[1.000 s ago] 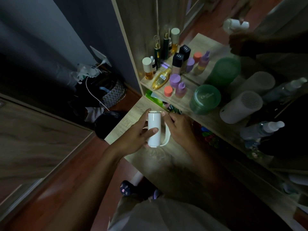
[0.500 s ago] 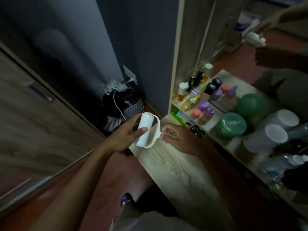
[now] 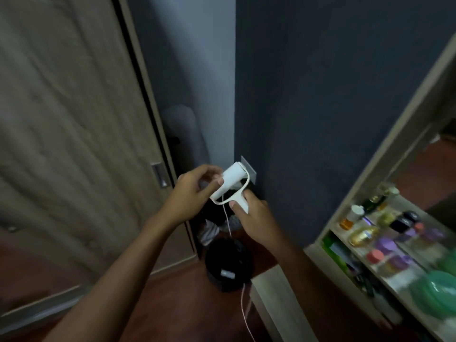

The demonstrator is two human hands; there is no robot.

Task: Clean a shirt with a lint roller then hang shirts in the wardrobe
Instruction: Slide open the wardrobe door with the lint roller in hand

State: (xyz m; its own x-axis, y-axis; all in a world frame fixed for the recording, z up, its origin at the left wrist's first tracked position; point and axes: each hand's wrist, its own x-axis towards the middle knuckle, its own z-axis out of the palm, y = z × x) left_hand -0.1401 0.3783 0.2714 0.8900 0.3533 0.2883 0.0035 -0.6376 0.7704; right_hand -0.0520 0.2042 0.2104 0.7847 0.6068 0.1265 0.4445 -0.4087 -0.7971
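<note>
A white lint roller (image 3: 228, 182) is held in the air in front of the dark blue wall. My right hand (image 3: 251, 215) grips its white handle from below. My left hand (image 3: 195, 191) pinches the lower end of the white roll with thumb and fingers. The wardrobe door (image 3: 74, 134), light wood with a recessed metal pull (image 3: 160, 177), stands shut at the left. No shirt is in view.
A dresser (image 3: 278, 297) with a shelf of bottles and jars (image 3: 385, 233) and a green tub (image 3: 436, 290) is at the right. A black bin (image 3: 228, 264), a pile of cloth and a thin cable sit on the red floor below my hands.
Both hands lifted the lint roller off the dresser top and carried it up and left, away from the shelf. My view swung left toward the wardrobe door.
</note>
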